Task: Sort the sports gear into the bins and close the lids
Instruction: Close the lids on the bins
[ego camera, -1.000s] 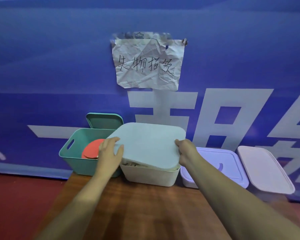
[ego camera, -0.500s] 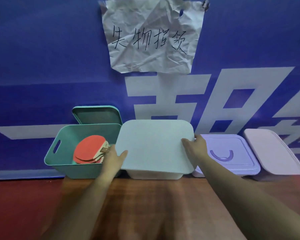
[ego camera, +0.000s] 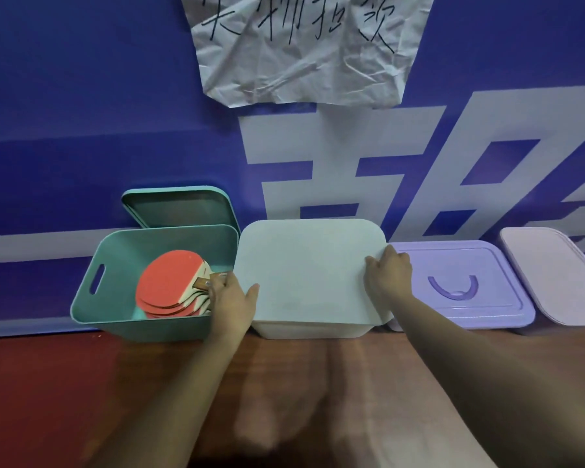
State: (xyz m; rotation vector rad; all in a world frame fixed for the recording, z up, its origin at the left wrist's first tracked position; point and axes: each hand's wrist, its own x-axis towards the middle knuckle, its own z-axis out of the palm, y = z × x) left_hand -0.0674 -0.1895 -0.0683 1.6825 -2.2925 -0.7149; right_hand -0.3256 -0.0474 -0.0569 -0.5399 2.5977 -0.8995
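Note:
A white lid (ego camera: 308,270) lies flat on the white bin (ego camera: 309,331) in the middle of the row. My left hand (ego camera: 232,304) grips the lid's left edge, thumb on top. My right hand (ego camera: 387,276) holds its right edge, fingers curled over the rim. To the left stands an open green bin (ego camera: 92,309) with several red table tennis paddles (ego camera: 169,285) inside. Its green lid (ego camera: 179,207) leans against the wall behind it.
A purple bin with a closed handled lid (ego camera: 460,285) and a pale pink closed bin (ego camera: 554,275) stand to the right. All bins sit on a wooden table (ego camera: 318,383) against a blue banner wall with a crumpled paper sign (ego camera: 304,49).
The white lid has come down from a tilted position to lie flat on the white bin. Both hands stayed on its edges. The camera moved closer and lower.

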